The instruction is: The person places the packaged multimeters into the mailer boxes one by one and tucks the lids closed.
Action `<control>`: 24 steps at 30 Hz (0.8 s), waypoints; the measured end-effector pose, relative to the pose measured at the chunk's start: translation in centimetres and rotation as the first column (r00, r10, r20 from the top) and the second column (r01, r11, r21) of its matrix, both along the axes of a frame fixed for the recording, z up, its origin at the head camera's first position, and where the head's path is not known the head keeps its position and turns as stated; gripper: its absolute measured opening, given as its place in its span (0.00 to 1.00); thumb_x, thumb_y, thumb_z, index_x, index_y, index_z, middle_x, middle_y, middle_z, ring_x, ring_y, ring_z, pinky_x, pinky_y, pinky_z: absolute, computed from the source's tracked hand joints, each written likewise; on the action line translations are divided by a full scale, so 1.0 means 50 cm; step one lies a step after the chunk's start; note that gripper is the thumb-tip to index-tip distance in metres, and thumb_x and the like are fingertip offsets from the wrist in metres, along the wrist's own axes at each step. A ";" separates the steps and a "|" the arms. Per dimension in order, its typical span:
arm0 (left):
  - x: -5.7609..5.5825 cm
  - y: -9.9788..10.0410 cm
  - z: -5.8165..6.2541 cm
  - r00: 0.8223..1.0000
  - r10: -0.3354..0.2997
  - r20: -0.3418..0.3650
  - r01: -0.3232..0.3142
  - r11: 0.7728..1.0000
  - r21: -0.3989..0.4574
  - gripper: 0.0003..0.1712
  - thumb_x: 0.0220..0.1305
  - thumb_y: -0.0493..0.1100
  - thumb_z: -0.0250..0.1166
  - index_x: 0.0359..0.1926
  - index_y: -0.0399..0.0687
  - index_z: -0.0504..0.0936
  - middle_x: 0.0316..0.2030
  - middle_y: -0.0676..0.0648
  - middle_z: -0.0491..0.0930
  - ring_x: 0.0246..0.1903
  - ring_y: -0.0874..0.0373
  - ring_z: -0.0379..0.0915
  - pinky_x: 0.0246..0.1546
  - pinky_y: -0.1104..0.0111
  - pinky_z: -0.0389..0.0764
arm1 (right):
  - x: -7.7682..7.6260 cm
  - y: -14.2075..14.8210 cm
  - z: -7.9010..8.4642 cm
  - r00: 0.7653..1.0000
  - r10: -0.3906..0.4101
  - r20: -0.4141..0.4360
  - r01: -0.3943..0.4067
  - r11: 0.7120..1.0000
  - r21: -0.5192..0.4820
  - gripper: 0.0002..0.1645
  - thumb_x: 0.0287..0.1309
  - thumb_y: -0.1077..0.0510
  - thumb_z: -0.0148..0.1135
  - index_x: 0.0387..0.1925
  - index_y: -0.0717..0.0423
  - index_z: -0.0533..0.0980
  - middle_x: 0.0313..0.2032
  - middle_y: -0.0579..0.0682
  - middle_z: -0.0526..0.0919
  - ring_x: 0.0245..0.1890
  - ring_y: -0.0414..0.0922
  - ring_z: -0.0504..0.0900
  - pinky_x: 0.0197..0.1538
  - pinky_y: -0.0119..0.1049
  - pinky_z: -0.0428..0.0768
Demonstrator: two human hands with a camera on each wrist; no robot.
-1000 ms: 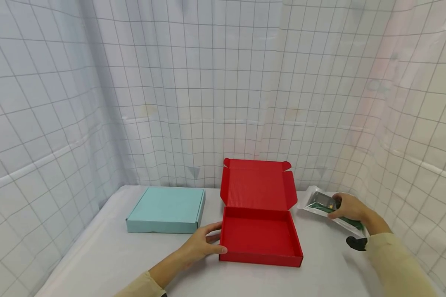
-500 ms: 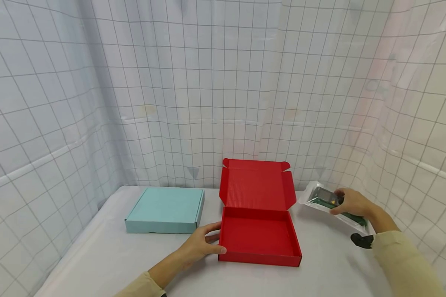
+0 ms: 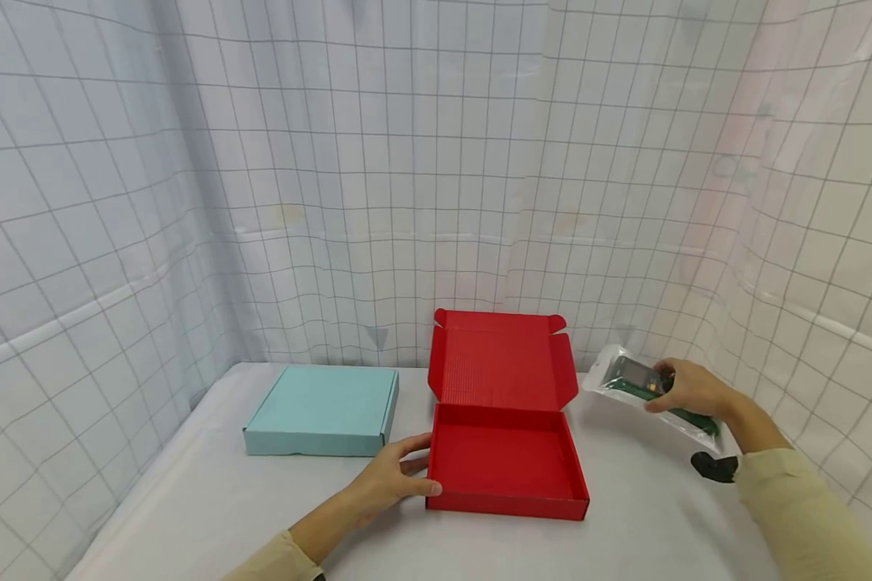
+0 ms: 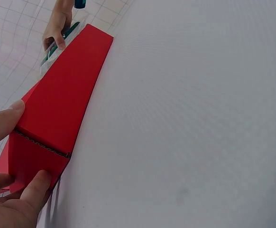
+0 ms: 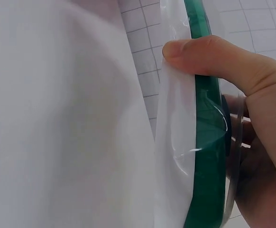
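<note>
My left hand (image 3: 388, 482) holds the front left corner of an open red cardboard box (image 3: 507, 505). In the left wrist view the thumb lies on the upper edge of the red box (image 4: 64, 90), and the fingers press its short side. At the right, my right hand (image 3: 693, 389) grips a clear plastic bag with a green device (image 3: 634, 374) inside, which has a grey screen and looks like a multimeter. Close up in the right wrist view, the thumb lies over the bag's edge beside the green device (image 5: 209, 133). The bag is tilted, raised off the table; the palm hides part of it.
A closed light blue box (image 3: 327, 403) lies on the white table (image 3: 211, 500), left of the red box. The red lid (image 3: 503, 363) stands raised at the back, side flaps spread. White gridded curtains (image 3: 465, 177) hang behind and on both sides.
My right hand has lifted the bagged device a little and shifted slightly to the right. My left hand has stayed at the red box's corner.
</note>
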State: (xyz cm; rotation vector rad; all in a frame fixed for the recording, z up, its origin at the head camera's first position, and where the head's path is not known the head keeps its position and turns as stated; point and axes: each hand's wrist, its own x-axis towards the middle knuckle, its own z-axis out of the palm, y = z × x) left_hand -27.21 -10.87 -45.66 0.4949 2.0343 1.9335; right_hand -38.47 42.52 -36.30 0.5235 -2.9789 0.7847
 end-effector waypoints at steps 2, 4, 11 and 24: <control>0.000 -0.001 0.001 1.000 0.002 0.001 -0.002 1.000 -0.003 0.50 0.62 0.37 0.76 0.78 0.34 0.58 0.74 0.33 0.60 0.70 0.33 0.63 0.56 0.54 0.81 | 0.001 -0.002 0.007 1.000 0.001 -0.002 -0.001 1.000 -0.004 0.49 0.49 0.47 0.82 0.61 0.76 0.69 0.47 0.59 0.80 0.43 0.52 0.76 0.46 0.45 0.78; 0.001 -0.001 0.001 1.000 0.000 -0.001 0.000 1.000 -0.007 0.50 0.62 0.37 0.76 0.78 0.34 0.58 0.74 0.33 0.60 0.70 0.33 0.62 0.57 0.54 0.81 | 0.004 -0.004 0.014 1.000 -0.002 -0.008 0.002 1.000 -0.007 0.50 0.49 0.46 0.82 0.61 0.76 0.69 0.48 0.58 0.79 0.44 0.52 0.76 0.46 0.45 0.78; 0.001 -0.003 0.000 1.000 0.001 -0.003 -0.001 1.000 -0.010 0.50 0.63 0.37 0.76 0.78 0.34 0.58 0.74 0.33 0.60 0.70 0.33 0.62 0.57 0.54 0.81 | 0.013 -0.018 0.038 0.999 0.022 -0.041 -0.022 1.000 -0.007 0.51 0.49 0.44 0.82 0.61 0.75 0.69 0.47 0.58 0.80 0.43 0.51 0.77 0.45 0.45 0.79; 0.001 0.000 0.000 1.000 0.005 -0.002 -0.005 1.000 -0.002 0.50 0.61 0.38 0.76 0.78 0.33 0.58 0.73 0.32 0.61 0.69 0.32 0.64 0.55 0.53 0.82 | 0.017 -0.071 0.054 0.996 0.055 -0.068 -0.055 0.998 0.005 0.54 0.46 0.43 0.83 0.63 0.73 0.69 0.48 0.57 0.80 0.45 0.52 0.77 0.48 0.45 0.81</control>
